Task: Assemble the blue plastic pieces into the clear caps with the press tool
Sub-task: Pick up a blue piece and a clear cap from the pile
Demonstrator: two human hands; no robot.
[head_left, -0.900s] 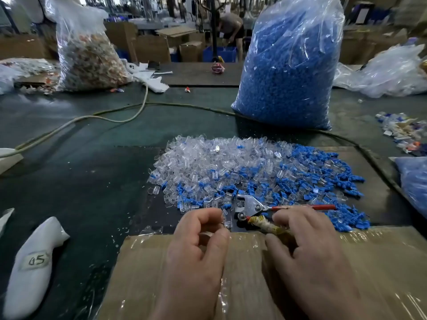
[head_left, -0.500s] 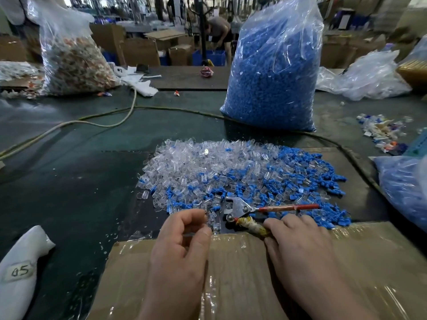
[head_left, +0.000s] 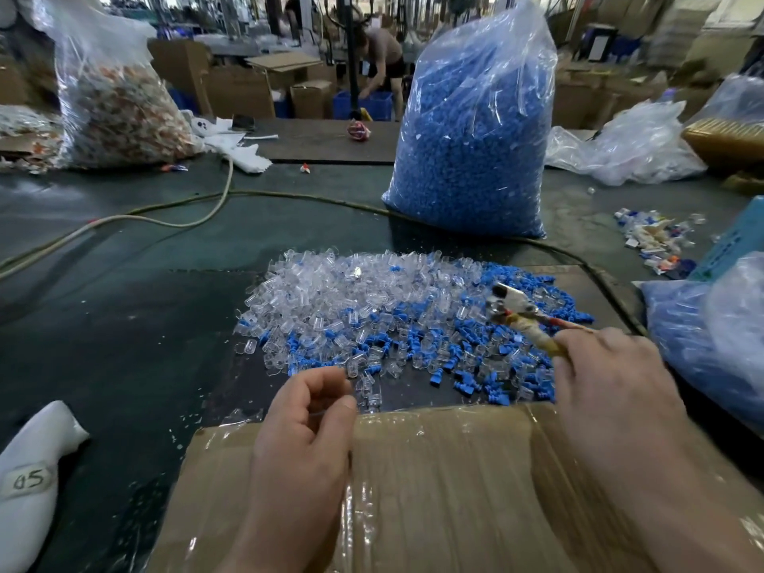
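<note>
A heap of clear caps (head_left: 343, 291) mixed with blue plastic pieces (head_left: 475, 366) lies on the dark table beyond a taped cardboard box (head_left: 434, 469). My right hand (head_left: 612, 378) grips the handles of the press tool (head_left: 510, 301). The tool's metal head hangs raised over the right side of the heap. My left hand (head_left: 306, 423) rests at the box's far edge with curled fingers. Its thumb and forefinger seem to pinch a small clear cap that barely shows.
A tall bag of blue pieces (head_left: 471, 130) stands behind the heap. Another plastic bag (head_left: 723, 337) lies at the right, a bag of mixed scraps (head_left: 115, 97) at the far left. A cable (head_left: 165, 217) crosses the table. A white pouch marked 05 (head_left: 33, 469) lies near left.
My right hand has picked the press tool up off the table and lifted it up and to the right over the heap. The left hand has stayed at the box edge.
</note>
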